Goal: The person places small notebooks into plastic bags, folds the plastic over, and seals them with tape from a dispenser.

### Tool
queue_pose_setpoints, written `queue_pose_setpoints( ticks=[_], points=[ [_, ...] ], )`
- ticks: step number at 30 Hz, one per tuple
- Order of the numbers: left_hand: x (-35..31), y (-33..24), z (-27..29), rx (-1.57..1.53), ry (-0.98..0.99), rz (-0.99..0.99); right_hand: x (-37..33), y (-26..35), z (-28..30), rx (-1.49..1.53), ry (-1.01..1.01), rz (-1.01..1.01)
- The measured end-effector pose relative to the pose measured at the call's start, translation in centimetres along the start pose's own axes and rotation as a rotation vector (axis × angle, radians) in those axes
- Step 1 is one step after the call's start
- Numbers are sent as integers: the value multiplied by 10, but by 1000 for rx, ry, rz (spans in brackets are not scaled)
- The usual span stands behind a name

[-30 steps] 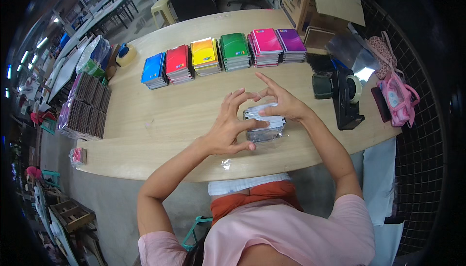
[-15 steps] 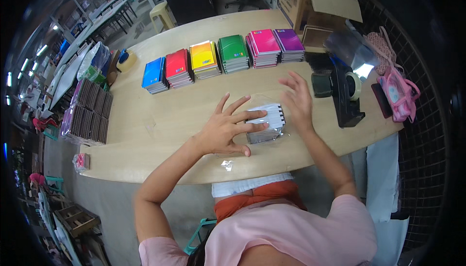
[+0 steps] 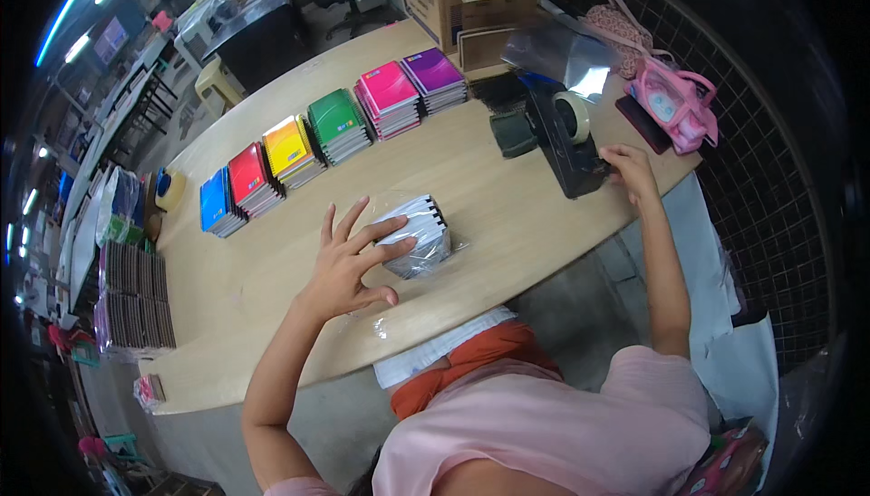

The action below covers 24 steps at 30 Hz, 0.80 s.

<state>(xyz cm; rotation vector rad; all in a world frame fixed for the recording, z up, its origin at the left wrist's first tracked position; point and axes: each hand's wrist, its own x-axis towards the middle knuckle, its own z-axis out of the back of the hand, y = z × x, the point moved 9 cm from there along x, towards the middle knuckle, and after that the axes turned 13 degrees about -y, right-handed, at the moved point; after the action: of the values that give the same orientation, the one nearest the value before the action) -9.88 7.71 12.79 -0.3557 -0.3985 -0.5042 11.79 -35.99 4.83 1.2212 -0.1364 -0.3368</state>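
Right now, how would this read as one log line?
left hand: fingers on plastic-wrapped bundle | right hand: at tape dispenser | notebook stacks: in a row

A rectangular bundle of white sheets with dark marks along its right edge (image 3: 426, 224) lies flat at the near middle of the scene. Clear, glossy plastic film (image 3: 419, 266) encloses it loosely, with wrinkled edges projecting. To the right and farther off, a black, elongated tape dispenser (image 3: 560, 156) stands upright, angled near-right, fitted with a pale tape roll (image 3: 581, 119).
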Motion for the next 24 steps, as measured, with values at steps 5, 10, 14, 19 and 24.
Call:
queue_pose_setpoints(
  ticks=[5, 10, 14, 19, 24],
  points=[
    [-1, -1, -1, 3, 12, 2, 9, -9, -16, 89, 136, -126],
    [-5, 1, -2, -10, -10, 16, -20, 4, 4, 163, -1, -30],
    [-2, -1, -2, 17, -7, -6, -37, -45, 3, 215, 1, -203],
    [-8, 6, 0, 32, -5, 38, -52, -84, -50, 838, 166, -522],
    [-1, -4, 2, 62, 0, -48, -95, -58, -107, 899, 298, -387]
  ],
)
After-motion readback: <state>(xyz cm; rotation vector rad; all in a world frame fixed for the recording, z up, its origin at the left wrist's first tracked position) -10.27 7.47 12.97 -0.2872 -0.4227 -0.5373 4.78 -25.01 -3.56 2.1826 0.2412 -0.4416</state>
